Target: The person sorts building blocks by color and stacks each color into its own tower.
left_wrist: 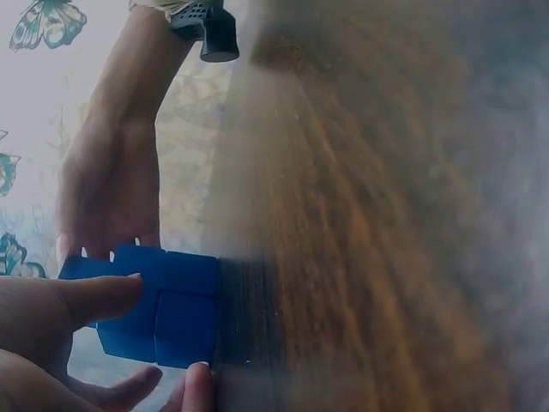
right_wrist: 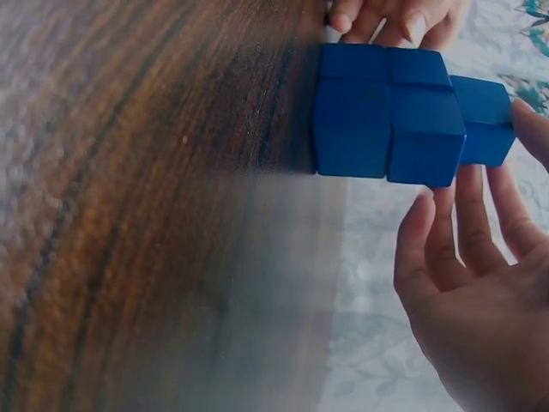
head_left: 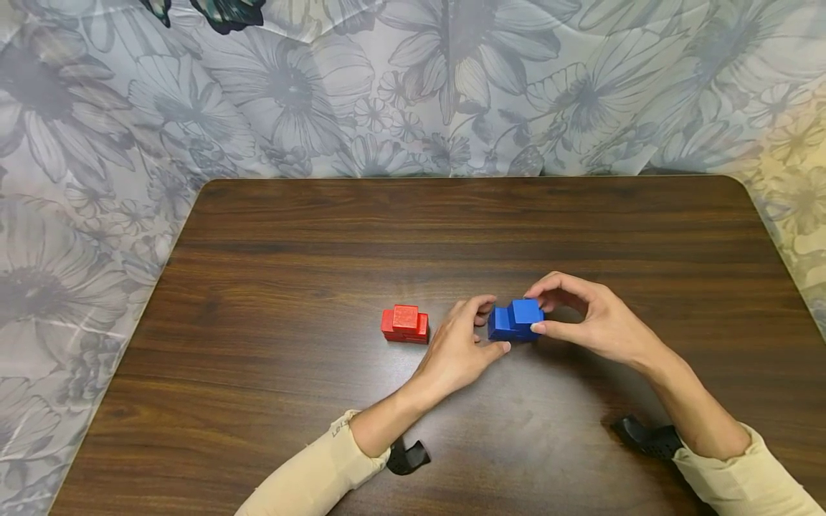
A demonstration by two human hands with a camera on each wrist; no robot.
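Observation:
Several blue blocks (head_left: pixel 510 325) form a small stepped stack on the table, with one cube (head_left: pixel 527 312) on top at the right; their joined faces show in both wrist views. My right hand (head_left: pixel 603 319) pinches that top blue block at its right end, thumb on the near side and forefinger behind. Curved around the stack's left end is my left hand (head_left: pixel 461 340), thumb and fingers spread apart. In the left wrist view its thumb (left_wrist: pixel 103 297) crosses in front of the blue blocks; whether it touches them is unclear.
A small stack of red blocks (head_left: pixel 405 325) stands just left of my left hand, also with one block on top. The dark wooden table (head_left: pixel 310 236) ends at a far edge before a floral cloth (head_left: pixel 413 93). Black straps (head_left: pixel 406 457) hang at both wrists.

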